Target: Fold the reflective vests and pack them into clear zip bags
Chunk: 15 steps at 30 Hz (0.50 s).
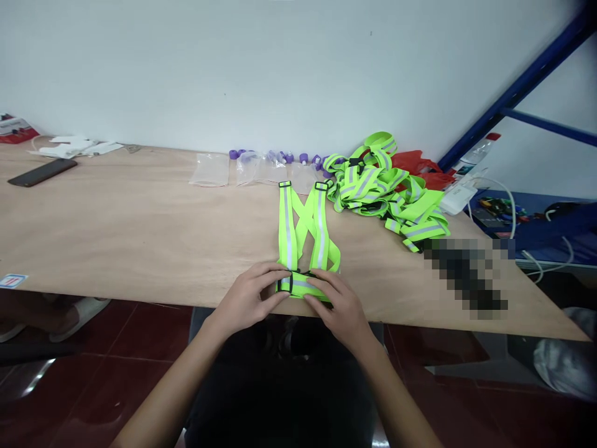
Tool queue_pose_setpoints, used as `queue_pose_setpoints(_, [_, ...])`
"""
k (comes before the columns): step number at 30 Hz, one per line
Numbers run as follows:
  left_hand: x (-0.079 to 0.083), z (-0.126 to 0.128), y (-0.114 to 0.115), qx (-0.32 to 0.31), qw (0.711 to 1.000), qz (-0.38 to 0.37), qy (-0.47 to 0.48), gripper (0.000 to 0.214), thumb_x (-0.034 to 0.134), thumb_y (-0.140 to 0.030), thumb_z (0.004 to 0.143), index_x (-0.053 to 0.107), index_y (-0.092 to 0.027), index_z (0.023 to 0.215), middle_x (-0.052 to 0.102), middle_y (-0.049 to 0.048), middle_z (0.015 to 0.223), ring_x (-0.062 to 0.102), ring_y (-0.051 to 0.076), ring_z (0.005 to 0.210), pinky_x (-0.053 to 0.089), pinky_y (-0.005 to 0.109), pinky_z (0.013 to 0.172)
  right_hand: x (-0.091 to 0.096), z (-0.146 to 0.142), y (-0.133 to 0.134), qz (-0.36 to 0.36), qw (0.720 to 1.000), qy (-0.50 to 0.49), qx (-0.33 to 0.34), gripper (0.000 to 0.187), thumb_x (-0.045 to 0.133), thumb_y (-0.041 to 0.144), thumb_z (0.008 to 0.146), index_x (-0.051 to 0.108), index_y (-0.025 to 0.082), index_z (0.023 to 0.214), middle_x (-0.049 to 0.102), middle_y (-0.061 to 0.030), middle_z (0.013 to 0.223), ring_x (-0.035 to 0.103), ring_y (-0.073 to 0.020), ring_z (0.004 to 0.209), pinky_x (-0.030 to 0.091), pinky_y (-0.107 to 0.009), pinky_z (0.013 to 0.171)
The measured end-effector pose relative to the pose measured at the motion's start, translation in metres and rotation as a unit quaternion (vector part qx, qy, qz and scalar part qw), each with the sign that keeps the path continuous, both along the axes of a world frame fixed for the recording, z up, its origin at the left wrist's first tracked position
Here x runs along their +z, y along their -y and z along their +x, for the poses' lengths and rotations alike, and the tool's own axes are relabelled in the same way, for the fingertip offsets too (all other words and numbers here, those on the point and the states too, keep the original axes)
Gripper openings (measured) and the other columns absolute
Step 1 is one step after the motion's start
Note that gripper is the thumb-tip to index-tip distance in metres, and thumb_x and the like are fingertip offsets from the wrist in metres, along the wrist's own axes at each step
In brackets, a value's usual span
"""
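A neon-yellow reflective harness vest (320, 233) with silver stripes lies flat near the table's front edge. Its shoulder straps point away from me, each with a black buckle at the top, and they cross behind. My left hand (249, 298) grips the left end of the folded waist belt beside a black slider, fingers on the upper edge and thumb on the lower. At the belt's right end, my right hand (340, 306) holds it the same way, covering part of it. Right of the vest is a tangled pile of similar reflective straps (368, 186).
Clear plastic bags (209, 170) and small purple-capped pieces (303, 158) line the wall side. A dark phone (43, 172) lies at left. A red bag (420, 167), bottle (476, 154) and white device (459, 196) stand at right, before a blue metal frame (517, 81).
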<state>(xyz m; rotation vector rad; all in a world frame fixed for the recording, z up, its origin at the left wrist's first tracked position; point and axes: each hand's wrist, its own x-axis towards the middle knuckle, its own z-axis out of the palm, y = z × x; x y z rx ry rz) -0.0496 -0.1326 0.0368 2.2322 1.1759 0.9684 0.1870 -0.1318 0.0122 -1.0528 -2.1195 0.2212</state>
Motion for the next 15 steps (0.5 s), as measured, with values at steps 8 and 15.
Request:
queue_pose_setpoints(8, [0.0, -0.001, -0.001, 0.001, 0.999, -0.028, 0.021, 0.014, 0.064, -0.027, 0.095, 0.069, -0.022, 0.107, 0.066, 0.0097, 0.125, 0.066, 0.025, 0.112, 0.057, 0.042, 0.094, 0.001, 0.008, 0.009, 0.007, 1.0, 0.014, 0.014, 0.024, 0.054, 0.017, 0.099, 0.074, 0.024, 0.112, 0.072, -0.0099, 0.121, 0.067, -0.0254, 0.118, 0.059, -0.045, 0.1])
queue_pose_setpoints(15, [0.001, 0.003, 0.006, 0.01, 0.999, 0.007, -0.045, 0.007, 0.057, -0.024, 0.097, 0.063, -0.02, 0.1, 0.064, 0.0114, 0.122, 0.061, 0.027, 0.112, 0.056, 0.04, 0.087, 0.0, 0.012, 0.014, 0.049, 0.997, 0.062, -0.015, 0.025, 0.058, 0.015, 0.097, 0.075, 0.022, 0.113, 0.069, -0.0137, 0.128, 0.06, -0.0292, 0.128, 0.058, -0.048, 0.102])
